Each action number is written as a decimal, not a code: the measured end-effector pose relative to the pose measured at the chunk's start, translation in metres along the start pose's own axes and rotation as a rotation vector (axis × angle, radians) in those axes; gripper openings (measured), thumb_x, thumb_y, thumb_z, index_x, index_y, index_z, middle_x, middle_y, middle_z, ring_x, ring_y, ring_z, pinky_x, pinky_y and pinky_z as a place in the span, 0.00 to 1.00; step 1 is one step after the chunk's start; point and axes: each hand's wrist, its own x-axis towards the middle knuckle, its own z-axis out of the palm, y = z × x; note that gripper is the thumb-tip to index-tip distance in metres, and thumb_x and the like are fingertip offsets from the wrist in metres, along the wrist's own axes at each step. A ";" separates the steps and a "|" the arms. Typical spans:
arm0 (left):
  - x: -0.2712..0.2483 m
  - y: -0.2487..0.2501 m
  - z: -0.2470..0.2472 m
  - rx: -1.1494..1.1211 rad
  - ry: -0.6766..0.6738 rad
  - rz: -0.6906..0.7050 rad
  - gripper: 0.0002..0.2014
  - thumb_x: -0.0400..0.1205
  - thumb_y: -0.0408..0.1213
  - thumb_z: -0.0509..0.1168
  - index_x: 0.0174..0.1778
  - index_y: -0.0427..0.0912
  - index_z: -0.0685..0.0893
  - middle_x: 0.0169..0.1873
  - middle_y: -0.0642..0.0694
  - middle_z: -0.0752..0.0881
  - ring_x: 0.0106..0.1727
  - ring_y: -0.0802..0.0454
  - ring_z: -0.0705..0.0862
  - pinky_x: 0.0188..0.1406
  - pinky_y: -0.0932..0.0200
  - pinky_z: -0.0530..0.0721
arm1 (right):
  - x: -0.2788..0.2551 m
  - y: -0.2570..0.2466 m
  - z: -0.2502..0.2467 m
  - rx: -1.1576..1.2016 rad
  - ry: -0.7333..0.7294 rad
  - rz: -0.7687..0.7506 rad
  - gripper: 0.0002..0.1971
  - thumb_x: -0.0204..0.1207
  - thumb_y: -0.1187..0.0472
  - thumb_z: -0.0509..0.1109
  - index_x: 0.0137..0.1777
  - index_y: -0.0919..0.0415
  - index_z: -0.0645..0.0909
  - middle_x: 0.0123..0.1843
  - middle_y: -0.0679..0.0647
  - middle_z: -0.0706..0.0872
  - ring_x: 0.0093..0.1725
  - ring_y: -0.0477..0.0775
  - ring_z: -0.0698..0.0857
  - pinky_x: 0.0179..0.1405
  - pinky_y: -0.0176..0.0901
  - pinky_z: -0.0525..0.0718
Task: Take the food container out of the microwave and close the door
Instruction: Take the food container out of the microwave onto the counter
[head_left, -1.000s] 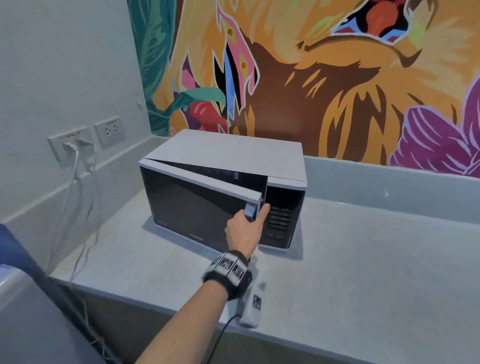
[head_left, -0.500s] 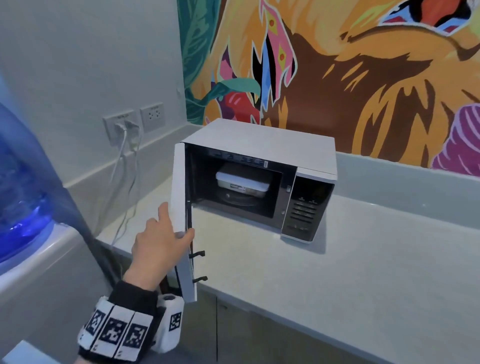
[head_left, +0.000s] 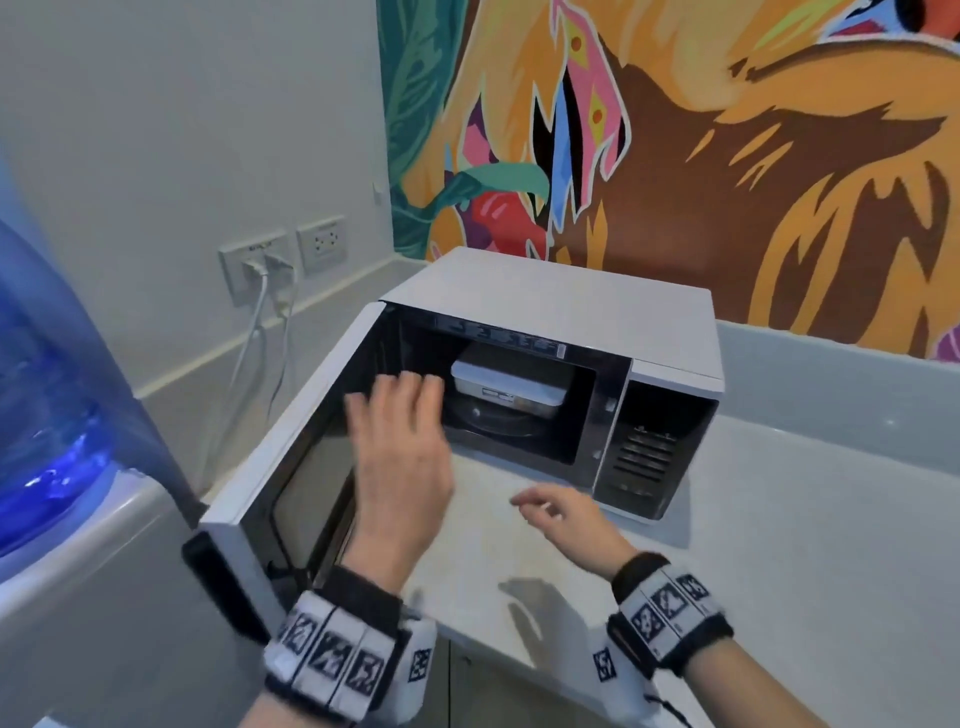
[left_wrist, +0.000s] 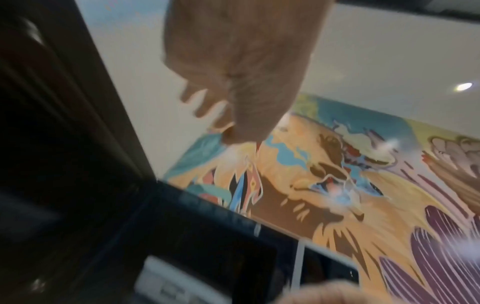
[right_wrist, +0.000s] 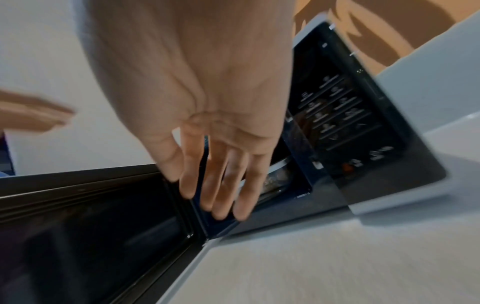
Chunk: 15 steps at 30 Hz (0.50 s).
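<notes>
A white microwave (head_left: 561, 301) stands on the grey counter with its door (head_left: 291, 431) swung wide to the left. Inside, on the turntable, sits a rectangular food container (head_left: 511, 382) with a white lid. My left hand (head_left: 400, 415) hovers open in front of the cavity's left side, fingers spread and blurred, holding nothing. My right hand (head_left: 545, 506) floats open over the counter just in front of the microwave, below the cavity. In the right wrist view my right hand (right_wrist: 215, 185) has straight fingers before the door hinge; the container (right_wrist: 275, 174) shows behind them.
The counter (head_left: 779, 545) stretches to the right of the microwave. A blue water-cooler bottle (head_left: 47, 405) stands at the left. Wall sockets (head_left: 283, 254) with cables hang behind the door. The control panel (head_left: 654, 441) is on the microwave's right side.
My left hand has let go of the door, now fully open, and moved to the cavity. My right hand has come into view over the counter.
</notes>
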 end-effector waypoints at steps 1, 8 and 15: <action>0.011 0.008 0.019 -0.100 0.015 0.126 0.19 0.75 0.32 0.61 0.63 0.41 0.82 0.57 0.42 0.86 0.64 0.40 0.83 0.75 0.37 0.69 | 0.019 0.001 -0.005 0.017 0.067 -0.001 0.14 0.80 0.60 0.62 0.61 0.56 0.84 0.54 0.48 0.84 0.49 0.45 0.81 0.51 0.33 0.75; 0.128 0.032 0.155 -0.153 -0.420 0.062 0.20 0.81 0.32 0.55 0.70 0.36 0.75 0.66 0.38 0.80 0.68 0.40 0.78 0.69 0.50 0.74 | 0.124 0.007 -0.023 0.137 0.315 0.255 0.26 0.81 0.59 0.59 0.78 0.64 0.66 0.78 0.62 0.69 0.75 0.60 0.73 0.75 0.47 0.69; 0.208 0.017 0.226 -0.114 -0.868 -0.193 0.29 0.84 0.39 0.60 0.79 0.30 0.64 0.81 0.32 0.61 0.82 0.37 0.61 0.80 0.46 0.65 | 0.197 0.017 -0.046 0.399 0.399 0.639 0.25 0.85 0.58 0.53 0.78 0.71 0.64 0.79 0.66 0.70 0.78 0.64 0.71 0.72 0.44 0.69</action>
